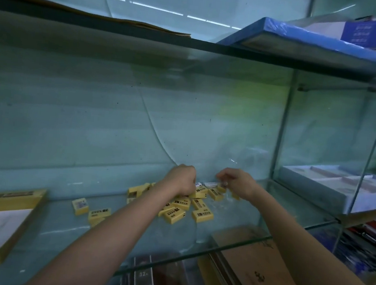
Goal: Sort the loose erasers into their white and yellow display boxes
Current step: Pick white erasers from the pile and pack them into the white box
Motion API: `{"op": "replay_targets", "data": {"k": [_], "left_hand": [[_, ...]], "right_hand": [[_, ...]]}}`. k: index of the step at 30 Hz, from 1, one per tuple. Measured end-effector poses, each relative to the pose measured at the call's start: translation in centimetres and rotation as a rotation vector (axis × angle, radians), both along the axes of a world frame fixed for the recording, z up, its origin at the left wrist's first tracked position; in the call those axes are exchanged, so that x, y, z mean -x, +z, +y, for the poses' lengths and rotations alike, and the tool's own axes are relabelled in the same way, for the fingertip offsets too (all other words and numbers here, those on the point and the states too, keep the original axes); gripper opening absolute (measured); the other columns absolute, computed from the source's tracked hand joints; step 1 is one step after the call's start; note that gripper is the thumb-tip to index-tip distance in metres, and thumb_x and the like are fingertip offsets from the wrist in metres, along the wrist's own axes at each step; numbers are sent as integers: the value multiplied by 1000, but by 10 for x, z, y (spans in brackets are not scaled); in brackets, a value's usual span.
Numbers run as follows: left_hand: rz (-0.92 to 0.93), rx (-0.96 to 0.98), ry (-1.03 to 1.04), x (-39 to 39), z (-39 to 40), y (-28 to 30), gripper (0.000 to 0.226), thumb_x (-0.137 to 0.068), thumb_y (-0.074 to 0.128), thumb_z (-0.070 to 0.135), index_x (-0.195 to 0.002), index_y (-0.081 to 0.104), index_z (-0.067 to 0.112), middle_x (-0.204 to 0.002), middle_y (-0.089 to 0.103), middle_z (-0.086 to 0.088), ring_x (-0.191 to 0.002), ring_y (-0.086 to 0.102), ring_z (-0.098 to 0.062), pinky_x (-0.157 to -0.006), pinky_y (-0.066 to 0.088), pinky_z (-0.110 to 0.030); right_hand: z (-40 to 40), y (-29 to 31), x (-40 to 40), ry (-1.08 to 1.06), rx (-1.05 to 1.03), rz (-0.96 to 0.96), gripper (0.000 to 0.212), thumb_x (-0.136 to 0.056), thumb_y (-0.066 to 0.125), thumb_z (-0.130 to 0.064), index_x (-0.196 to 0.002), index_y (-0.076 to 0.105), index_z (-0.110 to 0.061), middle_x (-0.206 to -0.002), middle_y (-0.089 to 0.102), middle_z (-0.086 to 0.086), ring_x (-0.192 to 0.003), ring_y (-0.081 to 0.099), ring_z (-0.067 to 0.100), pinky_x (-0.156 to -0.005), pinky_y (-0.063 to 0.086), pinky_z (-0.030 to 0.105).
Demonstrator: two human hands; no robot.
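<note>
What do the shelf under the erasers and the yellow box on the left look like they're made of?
The shelf looks like clear glass: items below show through it, and its front edge is greenish. The yellow box looks like matte printed cardboard, with flat folded-looking walls and dark lettering, though that is less certain.

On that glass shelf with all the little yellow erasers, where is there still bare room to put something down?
Bare glass shelf lies between the yellow display box at left and two stray yellow erasers. More lies right of the right hand, toward the glass side wall. The eraser pile under both hands is crowded.
</note>
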State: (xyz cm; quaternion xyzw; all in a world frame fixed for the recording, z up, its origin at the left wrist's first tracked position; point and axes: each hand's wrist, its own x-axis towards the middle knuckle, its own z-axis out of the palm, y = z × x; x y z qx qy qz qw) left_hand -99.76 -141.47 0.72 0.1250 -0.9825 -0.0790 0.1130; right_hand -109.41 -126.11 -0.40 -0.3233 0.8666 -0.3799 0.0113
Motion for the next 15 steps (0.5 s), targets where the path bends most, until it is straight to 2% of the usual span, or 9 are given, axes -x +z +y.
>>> {"op": "replay_targets", "data": {"k": [2, 6, 10, 15], "left_hand": [[16, -2, 15, -1, 2, -1, 18, -86, 60, 19, -96, 70, 7, -100, 69, -12, -95, 62, -27, -83, 52, -36], [18, -46, 35, -3, -2, -3, 18, -86, 59, 17, -96, 70, 7, -98, 71, -10, -93, 64, -24, -84, 53, -38], [41, -72, 23, -10, 1, -1, 22, -84, 55, 10, -101, 69, 7, -104, 69, -10, -96, 62, -25, -85, 52, -37], [214, -250, 14, -28, -4, 4, 23, -84, 51, 8, -103, 65, 9, -110, 64, -9, -101, 59, -26, -84, 47, -31]], "right_hand": [[-10, -1, -8, 70, -140, 134, 38, -88, 41, 4, -114, 63, -10, -116, 63, 4, -110, 55, 19, -86, 37, 20], [-25, -1, -17, 67, -368, 306, 38, -89, 41, -1, -122, 59, -9, -131, 56, 10, -121, 49, 26, -97, 37, 27], [-29, 2, -9, -6, -546, 370, 33, -94, 40, -9, -120, 59, -6, -125, 53, 14, -120, 45, 27, -96, 40, 30], [-26, 1, -9, -97, -572, 417, 24, -92, 50, -20, -113, 57, -10, -120, 42, 14, -113, 48, 32, -90, 45, 36]]}}
